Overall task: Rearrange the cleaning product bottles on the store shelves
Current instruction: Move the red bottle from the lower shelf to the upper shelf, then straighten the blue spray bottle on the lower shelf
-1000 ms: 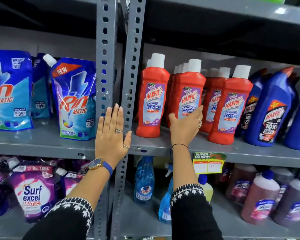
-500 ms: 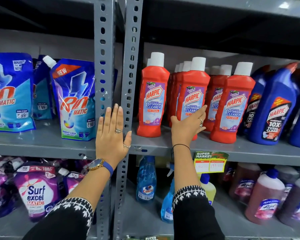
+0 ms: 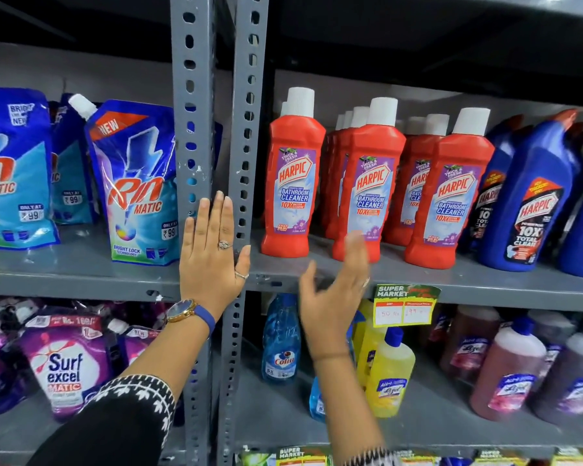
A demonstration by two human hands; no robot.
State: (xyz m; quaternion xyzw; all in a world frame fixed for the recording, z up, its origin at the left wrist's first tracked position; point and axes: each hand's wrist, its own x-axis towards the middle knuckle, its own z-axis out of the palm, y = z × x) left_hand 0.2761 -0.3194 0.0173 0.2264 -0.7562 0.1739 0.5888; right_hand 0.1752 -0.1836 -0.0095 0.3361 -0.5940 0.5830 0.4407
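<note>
Grey metal shelf (image 3: 485, 280) carries our red plastic Harpic bathroom-cleaner bottles (image 3: 371, 183) upright at its middle, near the edge. Our left hand (image 3: 212, 260) lies flat, fingers spread, against the grey perforated steel upright (image 3: 192, 95). Our right hand (image 3: 334, 297), blurred, hangs open and empty just before the bottles.

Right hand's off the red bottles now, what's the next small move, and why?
Probably reach the right hand back to the middle front red bottle and nudge it level with its neighbours. That hand is open, blurred and holds nothing, and the bottle seems to sit slightly out of line. The left hand lies flat on the upright.
</note>
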